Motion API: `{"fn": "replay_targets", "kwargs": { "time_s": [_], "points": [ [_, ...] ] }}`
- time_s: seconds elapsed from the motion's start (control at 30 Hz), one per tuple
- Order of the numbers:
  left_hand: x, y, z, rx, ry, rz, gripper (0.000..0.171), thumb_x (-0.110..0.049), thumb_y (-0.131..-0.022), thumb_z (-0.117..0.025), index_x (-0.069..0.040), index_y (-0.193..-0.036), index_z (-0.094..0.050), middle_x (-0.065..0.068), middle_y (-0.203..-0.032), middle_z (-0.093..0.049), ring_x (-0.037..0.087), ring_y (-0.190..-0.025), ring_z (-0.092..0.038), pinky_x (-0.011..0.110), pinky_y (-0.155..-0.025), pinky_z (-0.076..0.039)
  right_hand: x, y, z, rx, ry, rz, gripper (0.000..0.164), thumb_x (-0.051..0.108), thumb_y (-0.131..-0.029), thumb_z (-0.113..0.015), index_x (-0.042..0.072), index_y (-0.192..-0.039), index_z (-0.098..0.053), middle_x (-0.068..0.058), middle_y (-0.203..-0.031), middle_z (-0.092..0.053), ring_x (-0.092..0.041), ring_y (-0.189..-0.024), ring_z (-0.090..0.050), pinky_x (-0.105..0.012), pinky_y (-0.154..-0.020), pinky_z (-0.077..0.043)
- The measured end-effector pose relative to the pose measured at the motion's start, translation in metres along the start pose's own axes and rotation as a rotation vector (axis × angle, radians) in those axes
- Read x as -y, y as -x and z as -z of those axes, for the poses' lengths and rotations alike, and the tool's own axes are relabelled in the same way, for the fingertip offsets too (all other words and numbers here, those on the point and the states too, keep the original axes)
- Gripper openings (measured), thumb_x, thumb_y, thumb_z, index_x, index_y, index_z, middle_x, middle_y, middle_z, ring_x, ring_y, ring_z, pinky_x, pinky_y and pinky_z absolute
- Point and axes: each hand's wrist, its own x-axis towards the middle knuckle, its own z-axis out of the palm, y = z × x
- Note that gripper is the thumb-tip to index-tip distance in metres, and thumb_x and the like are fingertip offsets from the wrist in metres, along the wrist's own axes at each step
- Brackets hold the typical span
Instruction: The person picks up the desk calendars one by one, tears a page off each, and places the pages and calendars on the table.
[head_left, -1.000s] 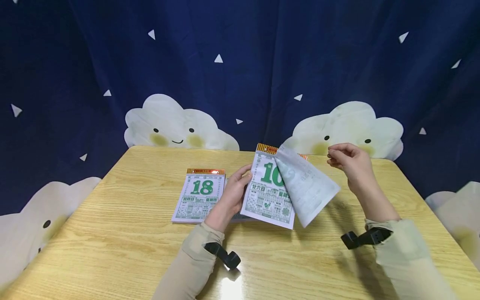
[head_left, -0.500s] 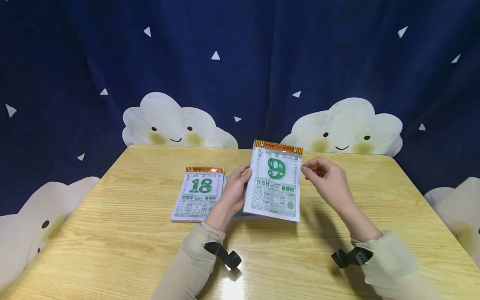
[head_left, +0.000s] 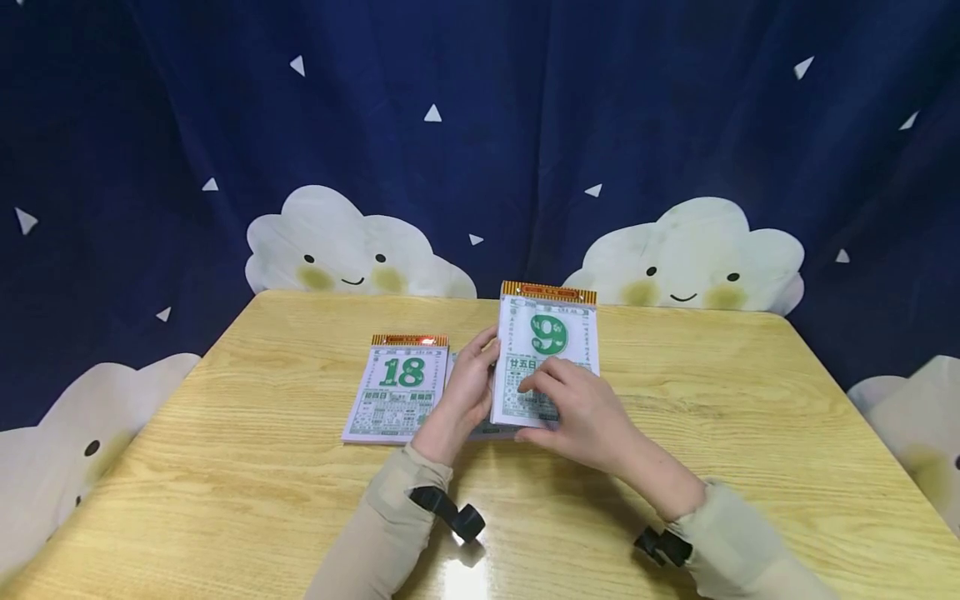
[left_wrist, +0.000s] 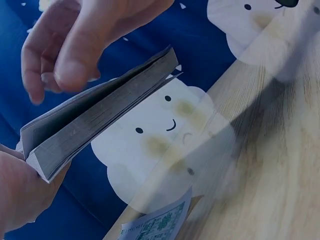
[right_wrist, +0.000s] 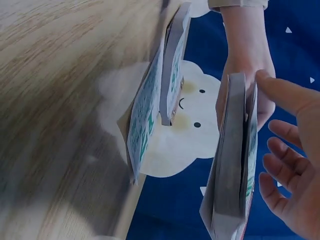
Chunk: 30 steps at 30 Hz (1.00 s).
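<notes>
My left hand (head_left: 467,387) grips the left edge of a tear-off calendar (head_left: 551,321), raised above the table and tilted toward me. Its top sheet shows a green 9 under a red and gold header. My right hand (head_left: 588,417) is in front of the sheet's lower half, fingers loosely bent and thumb near the bottom edge. In the left wrist view a gap runs between the upper sheets and the thick page block (left_wrist: 107,112). In the right wrist view the thumb is close to a corner of the pad (right_wrist: 230,160); whether it touches is unclear.
Another tear-off calendar (head_left: 401,379) with a green 18 lies flat on the wooden table (head_left: 247,467), left of my left hand. Part of a further calendar (head_left: 491,430) shows beneath the held one. Behind the table hangs a dark blue curtain (head_left: 480,150) with clouds.
The lifted sheet, which uncovered a 10, has fallen flat, so the 9 shows. My right hand has come from the right side to the front of the calendar's lower half. The left hand keeps its grip.
</notes>
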Motion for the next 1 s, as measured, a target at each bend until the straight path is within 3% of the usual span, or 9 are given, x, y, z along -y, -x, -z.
{"fn": "replay_targets", "kwargs": {
  "time_s": [0.17, 0.5, 0.73, 0.87, 1.0],
  "points": [
    [0.001, 0.0, -0.001, 0.008, -0.007, 0.001, 0.039, -0.013, -0.099, -0.032, -0.007, -0.138, -0.036, 0.018, -0.132, -0.044, 0.016, -0.107, -0.054, 0.027, -0.092, -0.045, 0.001, 0.0, -0.003, 0.012, 0.036, 0.017, 0.041, 0.037, -0.062, -0.08, 0.016, -0.092, -0.06, 0.005, -0.088, -0.051, -0.011, -0.074, -0.048, -0.028, -0.066, -0.044],
    [0.002, -0.001, 0.001, 0.005, -0.009, 0.008, 0.039, -0.013, -0.099, -0.03, -0.008, -0.137, -0.036, 0.015, -0.133, -0.044, 0.02, -0.116, -0.049, 0.026, -0.095, -0.043, -0.002, 0.002, 0.0, -0.027, -0.034, 0.034, 0.028, 0.028, -0.069, -0.078, 0.014, -0.09, -0.067, 0.006, -0.089, -0.06, -0.01, -0.08, -0.056, -0.029, -0.072, -0.048],
    [0.003, -0.002, 0.001, 0.002, 0.003, 0.007, 0.039, -0.012, -0.099, -0.031, -0.007, -0.138, -0.036, 0.015, -0.134, -0.043, 0.021, -0.119, -0.047, 0.029, -0.099, -0.04, -0.002, 0.003, 0.007, -0.048, -0.132, -0.065, 0.024, 0.015, -0.073, -0.075, 0.012, -0.095, -0.066, 0.004, -0.09, -0.059, -0.007, -0.074, -0.054, -0.021, -0.063, -0.049],
    [0.003, -0.001, 0.002, 0.012, 0.005, 0.005, 0.041, -0.013, -0.099, -0.03, -0.008, -0.139, -0.033, 0.015, -0.136, -0.042, 0.025, -0.124, -0.043, 0.033, -0.102, -0.037, -0.004, 0.002, 0.014, -0.129, -0.069, -0.115, 0.026, 0.001, -0.075, -0.065, 0.007, -0.1, -0.064, 0.001, -0.084, -0.058, -0.006, -0.068, -0.052, -0.019, -0.056, -0.046],
    [0.003, -0.001, 0.002, 0.012, 0.012, 0.009, 0.041, -0.013, -0.099, -0.03, -0.007, -0.139, -0.032, 0.016, -0.136, -0.042, 0.027, -0.124, -0.043, 0.034, -0.101, -0.038, -0.009, 0.001, 0.021, -0.217, 0.008, -0.17, 0.026, -0.003, -0.073, -0.059, 0.005, -0.097, -0.064, -0.002, -0.078, -0.057, -0.007, -0.063, -0.046, -0.019, -0.05, -0.039]
  ]
}}
